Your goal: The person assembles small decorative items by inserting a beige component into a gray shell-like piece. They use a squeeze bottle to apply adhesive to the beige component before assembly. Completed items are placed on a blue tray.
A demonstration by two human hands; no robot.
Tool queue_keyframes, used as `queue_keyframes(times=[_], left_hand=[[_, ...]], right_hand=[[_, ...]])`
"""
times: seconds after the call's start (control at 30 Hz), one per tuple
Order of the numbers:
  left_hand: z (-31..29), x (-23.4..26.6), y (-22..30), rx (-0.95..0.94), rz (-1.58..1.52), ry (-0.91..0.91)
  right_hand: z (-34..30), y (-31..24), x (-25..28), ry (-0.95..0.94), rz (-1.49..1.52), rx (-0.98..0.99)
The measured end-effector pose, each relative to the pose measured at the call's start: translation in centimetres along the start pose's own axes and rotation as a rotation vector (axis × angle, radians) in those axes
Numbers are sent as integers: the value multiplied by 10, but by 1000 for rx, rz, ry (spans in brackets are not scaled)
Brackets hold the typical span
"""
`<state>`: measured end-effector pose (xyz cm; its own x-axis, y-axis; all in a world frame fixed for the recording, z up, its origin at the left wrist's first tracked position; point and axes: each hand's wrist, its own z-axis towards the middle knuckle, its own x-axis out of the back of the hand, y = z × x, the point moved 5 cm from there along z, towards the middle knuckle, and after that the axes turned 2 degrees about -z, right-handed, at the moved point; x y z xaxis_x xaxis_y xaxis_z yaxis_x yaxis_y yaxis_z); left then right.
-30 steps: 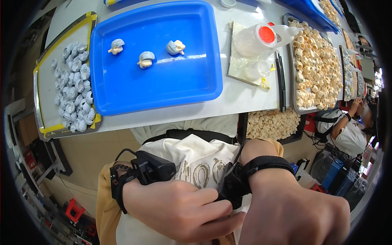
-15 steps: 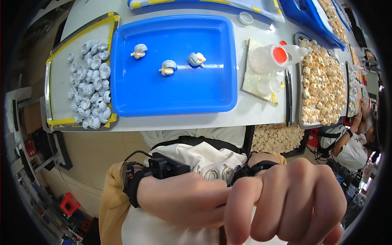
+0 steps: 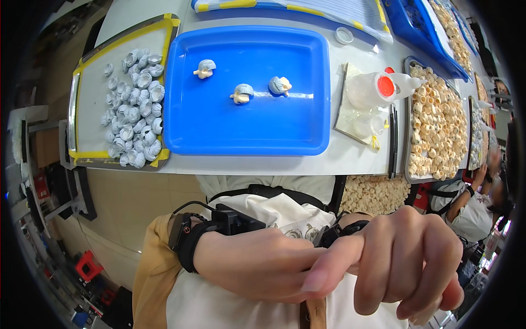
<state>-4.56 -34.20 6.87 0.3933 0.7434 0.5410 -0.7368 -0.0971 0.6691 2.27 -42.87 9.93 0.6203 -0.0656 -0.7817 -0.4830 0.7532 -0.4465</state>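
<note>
Both of my hands are raised close together in front of my white apron, on the near side of the table. My left hand reaches across from the left, its fingertips hidden behind the right hand. My right hand has its fingers bent downward, with one digit pointing left against the left hand's fingers. Whatever lies between them, if anything, cannot be seen. Beyond them, a blue tray bears three small figure heads with blue-grey hair: one at the left, one in the middle, one farther right.
A yellow-taped tray at the left carries many blue-grey hair pieces. Right of the blue tray stand a clear jar, a squeeze bottle and a tray of cream-coloured hollow parts. Another person sits far right.
The whole view has shifted, so the table and trays appear farther right. My right hand's left-pointing digit has lifted and straightened, and its other fingers have moved slightly.
</note>
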Motion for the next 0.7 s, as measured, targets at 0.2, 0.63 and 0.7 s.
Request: queue_keyframes(times=[0.2,0.63,0.7], left_hand=[[-10,-14,-5,181,-332,19],[-4,-8,11,23,-297,101],[-3,-7,12,37,-314,98]], right_hand=[[-8,-3,-15,-5,19,85],[-15,-10,-51,131,191,186],[-13,-10,-49,119,194,194]])
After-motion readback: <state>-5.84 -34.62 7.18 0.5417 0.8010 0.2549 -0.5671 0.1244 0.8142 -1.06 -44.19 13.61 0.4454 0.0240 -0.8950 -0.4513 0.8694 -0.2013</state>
